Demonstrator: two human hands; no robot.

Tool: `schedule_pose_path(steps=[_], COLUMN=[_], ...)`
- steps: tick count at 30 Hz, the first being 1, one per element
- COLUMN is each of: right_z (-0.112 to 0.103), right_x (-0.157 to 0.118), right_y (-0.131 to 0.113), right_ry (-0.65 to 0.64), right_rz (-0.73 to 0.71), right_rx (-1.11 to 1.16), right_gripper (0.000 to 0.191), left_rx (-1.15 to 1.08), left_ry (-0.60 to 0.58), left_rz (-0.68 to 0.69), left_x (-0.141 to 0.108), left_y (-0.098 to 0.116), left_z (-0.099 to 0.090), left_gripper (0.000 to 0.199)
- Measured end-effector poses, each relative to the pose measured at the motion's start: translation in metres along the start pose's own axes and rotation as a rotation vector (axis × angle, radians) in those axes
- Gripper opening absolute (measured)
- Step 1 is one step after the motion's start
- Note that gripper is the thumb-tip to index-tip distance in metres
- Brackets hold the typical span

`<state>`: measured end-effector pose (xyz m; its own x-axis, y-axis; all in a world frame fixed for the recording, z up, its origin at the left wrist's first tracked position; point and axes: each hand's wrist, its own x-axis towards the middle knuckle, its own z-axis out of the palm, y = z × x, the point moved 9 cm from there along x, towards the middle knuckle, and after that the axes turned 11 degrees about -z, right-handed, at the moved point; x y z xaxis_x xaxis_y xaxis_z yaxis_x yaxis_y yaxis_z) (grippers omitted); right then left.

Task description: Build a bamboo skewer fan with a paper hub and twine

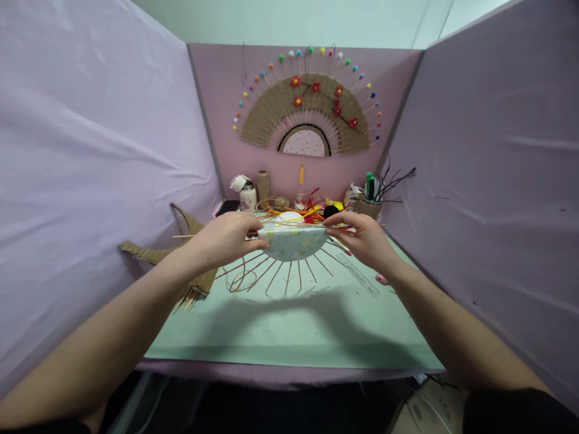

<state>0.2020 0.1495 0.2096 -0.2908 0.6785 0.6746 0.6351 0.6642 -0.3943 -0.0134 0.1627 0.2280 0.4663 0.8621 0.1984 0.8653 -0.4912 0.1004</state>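
Note:
Between my two hands is a half-round piece covered in pale, flower-patterned material, its straight edge up and its curve down. Thin brown sticks fan out from below its curved edge. My left hand pinches the left corner with thumb and fingers. At the opposite corner, my right hand grips it the same way. The piece is held up over the pale green table, and shadows of my arms fall on it. What lies directly behind the piece is partly hidden.
A brown cardboard fan with red flowers hangs on the pink back panel. Left lies a brown strip with a bundle of sticks. A clear ruler and a pink roll lie right. Jars, twine and a pot of twigs line the back.

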Motion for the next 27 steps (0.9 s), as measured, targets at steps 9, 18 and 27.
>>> schedule_pose_path(steps=[9,18,27], right_z=[0.003,0.001,0.001], right_x=[-0.002,-0.001,-0.002], right_y=[0.008,0.007,0.008], right_ry=[0.023,-0.007,-0.003], right_rz=[0.017,0.012,0.024], right_rx=[0.115,0.033,0.042], right_gripper=[0.021,0.015,0.02], left_rx=[-0.064,-0.178,-0.22], left_ry=[0.057,0.15,0.139], left_rz=[0.11,0.216,0.183], left_x=[-0.011,-0.014,-0.019], left_y=[0.001,-0.003,-0.009], left_z=[-0.014,-0.031,-0.037], left_gripper=[0.04,0.036,0.032])
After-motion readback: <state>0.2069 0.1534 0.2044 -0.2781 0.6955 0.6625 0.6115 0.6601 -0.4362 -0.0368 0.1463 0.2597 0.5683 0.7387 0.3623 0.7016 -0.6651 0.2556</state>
